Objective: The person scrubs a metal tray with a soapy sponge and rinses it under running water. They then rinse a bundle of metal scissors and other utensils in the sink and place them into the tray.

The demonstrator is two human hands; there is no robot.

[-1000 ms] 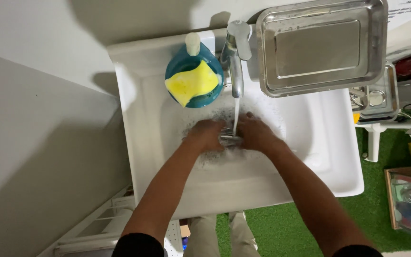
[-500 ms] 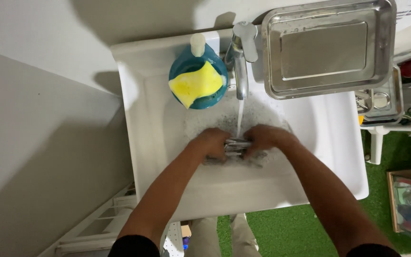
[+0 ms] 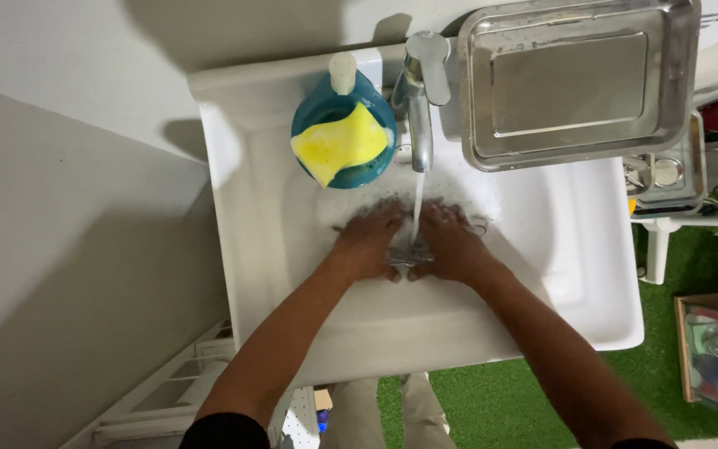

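Note:
Both my hands are together in a white sink (image 3: 276, 249), under a thin stream of water (image 3: 417, 199) from a chrome faucet (image 3: 420, 91). My left hand (image 3: 367, 241) and my right hand (image 3: 454, 245) meet fingertip to fingertip around a small shiny metal piece (image 3: 409, 252); its shape is mostly hidden by fingers and splashing water. Foam and water spread over the basin around the hands.
A teal soap bottle (image 3: 369, 170) with a yellow sponge (image 3: 341, 143) on top stands at the sink's back left. A large steel tray (image 3: 575, 75) rests on the back right rim, a smaller steel tray (image 3: 666, 175) beside it. Green matting (image 3: 475, 407) lies below, a white rack (image 3: 168, 391) at lower left.
My hands stay joined under the stream, shifting slightly toward the front of the basin as the fingers work on the metal piece. The view has drifted a little.

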